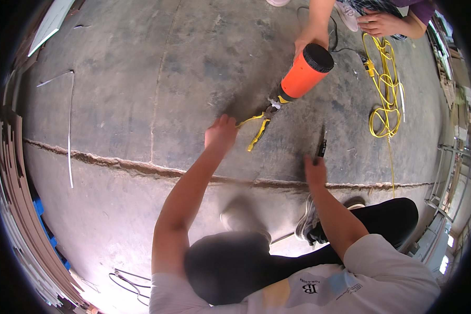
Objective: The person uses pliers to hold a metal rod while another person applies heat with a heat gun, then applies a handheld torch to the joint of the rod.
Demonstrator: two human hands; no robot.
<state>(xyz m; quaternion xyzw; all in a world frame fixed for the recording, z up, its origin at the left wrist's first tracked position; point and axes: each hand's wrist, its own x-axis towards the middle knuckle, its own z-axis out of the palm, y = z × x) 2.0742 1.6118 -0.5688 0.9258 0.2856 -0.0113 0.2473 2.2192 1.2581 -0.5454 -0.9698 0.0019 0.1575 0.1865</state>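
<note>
My left hand [222, 132] is closed at the end of one yellow handle of a pair of pliers [255, 137]. The other handle stands apart from it. The pliers' jaws meet a whitish bit [275, 103] at the tip of an orange power tool [303, 77] with a black ribbed end cap. A co-worker's hand [311, 39] grips that tool from the far side. Lower right, my right hand [315, 170] is closed around a slim black tool [323, 147], pointing away from me; its tip is blurred and I cannot make out its kind.
A coiled yellow extension cord [386, 89] lies at the right, joined to a black cable. The co-worker's other hand [380, 24] rests near their knee. A cracked joint [141, 166] crosses the concrete floor. Stacked boards [29, 225] line the left, and a bent white strip [70, 125] lies nearby.
</note>
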